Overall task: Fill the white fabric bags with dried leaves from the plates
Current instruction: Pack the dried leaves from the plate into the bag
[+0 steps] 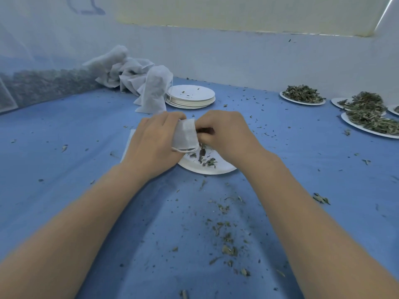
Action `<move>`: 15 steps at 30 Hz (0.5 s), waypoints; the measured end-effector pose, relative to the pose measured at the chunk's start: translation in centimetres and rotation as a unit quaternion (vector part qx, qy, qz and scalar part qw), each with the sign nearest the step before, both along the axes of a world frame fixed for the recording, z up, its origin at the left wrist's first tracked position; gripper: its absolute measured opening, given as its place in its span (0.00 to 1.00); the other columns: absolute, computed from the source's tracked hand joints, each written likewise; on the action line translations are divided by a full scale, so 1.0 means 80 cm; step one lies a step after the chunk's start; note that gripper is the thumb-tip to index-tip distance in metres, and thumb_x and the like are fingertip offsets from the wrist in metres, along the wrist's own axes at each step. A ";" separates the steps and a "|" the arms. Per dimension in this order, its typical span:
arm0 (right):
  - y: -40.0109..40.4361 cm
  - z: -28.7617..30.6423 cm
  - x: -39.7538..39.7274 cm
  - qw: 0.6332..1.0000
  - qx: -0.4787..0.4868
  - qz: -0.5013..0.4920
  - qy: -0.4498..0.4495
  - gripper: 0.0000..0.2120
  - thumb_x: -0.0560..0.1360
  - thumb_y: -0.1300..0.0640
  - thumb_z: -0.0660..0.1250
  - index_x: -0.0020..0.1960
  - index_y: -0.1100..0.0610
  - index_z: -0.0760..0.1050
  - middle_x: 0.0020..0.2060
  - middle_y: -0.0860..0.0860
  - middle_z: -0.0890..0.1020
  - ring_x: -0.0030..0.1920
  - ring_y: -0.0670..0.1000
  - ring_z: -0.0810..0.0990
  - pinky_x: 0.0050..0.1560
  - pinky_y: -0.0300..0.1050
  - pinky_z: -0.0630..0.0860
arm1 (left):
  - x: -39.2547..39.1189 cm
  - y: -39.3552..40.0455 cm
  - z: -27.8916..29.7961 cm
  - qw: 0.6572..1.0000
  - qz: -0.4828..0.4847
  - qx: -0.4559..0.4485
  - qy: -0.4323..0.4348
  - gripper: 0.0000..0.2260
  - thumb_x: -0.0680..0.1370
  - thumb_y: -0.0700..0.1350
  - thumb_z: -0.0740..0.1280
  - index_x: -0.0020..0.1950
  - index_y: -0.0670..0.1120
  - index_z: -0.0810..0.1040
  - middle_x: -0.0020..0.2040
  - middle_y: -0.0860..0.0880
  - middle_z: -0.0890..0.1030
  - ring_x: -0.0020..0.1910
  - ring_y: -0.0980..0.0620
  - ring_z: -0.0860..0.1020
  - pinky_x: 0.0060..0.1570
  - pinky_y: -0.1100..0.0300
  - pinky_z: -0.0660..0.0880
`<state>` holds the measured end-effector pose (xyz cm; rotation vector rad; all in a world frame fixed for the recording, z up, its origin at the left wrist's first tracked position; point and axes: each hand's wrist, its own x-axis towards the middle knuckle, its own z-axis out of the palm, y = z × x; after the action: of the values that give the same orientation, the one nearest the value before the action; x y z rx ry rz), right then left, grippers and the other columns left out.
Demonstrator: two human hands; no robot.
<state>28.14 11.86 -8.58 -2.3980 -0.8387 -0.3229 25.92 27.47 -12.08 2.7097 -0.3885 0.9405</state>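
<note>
blue-covered desk w/ leaf crumbs scattered. left hand grips a white fabric bag over a near-empty plate; right hand pinches dried leaves at the bag's mouth. full plates far right.

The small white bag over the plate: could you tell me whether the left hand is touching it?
Touching. The head view shows the left hand gripping the bag, fingers curled round its top.

left hand: fingers curled, gripping (knuckles up) | right hand: fingers pinched | forearms converge
</note>
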 end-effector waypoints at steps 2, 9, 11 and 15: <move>0.002 -0.001 -0.001 1.000 -0.001 0.002 0.010 0.11 0.74 0.62 0.66 0.49 0.50 0.83 0.36 0.50 0.79 0.36 0.46 0.72 0.40 0.34 0.67 | -0.002 -0.004 0.001 1.000 -0.011 -0.005 0.007 0.27 0.68 0.56 0.57 0.57 0.38 0.75 0.48 0.41 0.79 0.46 0.39 0.77 0.45 0.49 0.69; -0.001 0.003 -0.004 0.976 0.126 0.054 0.169 0.14 0.71 0.61 0.69 0.55 0.48 0.78 0.51 0.43 0.82 0.50 0.43 0.80 0.50 0.32 0.74 | 0.000 -0.005 -0.003 0.997 0.023 -0.064 0.030 0.29 0.66 0.52 0.64 0.66 0.42 0.70 0.56 0.41 0.78 0.50 0.37 0.75 0.47 0.52 0.68; 0.000 0.000 -0.002 0.974 0.147 0.021 0.173 0.12 0.69 0.59 0.72 0.50 0.48 0.78 0.48 0.43 0.82 0.46 0.42 0.81 0.44 0.29 0.74 | -0.001 -0.006 -0.004 0.995 0.029 -0.085 0.037 0.31 0.65 0.53 0.63 0.67 0.44 0.69 0.59 0.44 0.77 0.53 0.39 0.74 0.46 0.55 0.65; 0.010 -0.003 -0.005 0.984 0.143 -0.023 0.099 0.06 0.70 0.60 0.71 0.43 0.50 0.83 0.33 0.43 0.81 0.34 0.40 0.78 0.38 0.27 0.71 | 0.000 -0.010 -0.009 0.998 0.014 -0.056 0.019 0.26 0.68 0.48 0.71 0.64 0.42 0.72 0.56 0.43 0.78 0.51 0.40 0.75 0.46 0.58 0.63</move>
<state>27.77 12.62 -8.83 -2.1418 -0.6024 -0.2016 25.90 26.70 -12.83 2.6334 -0.2839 0.8899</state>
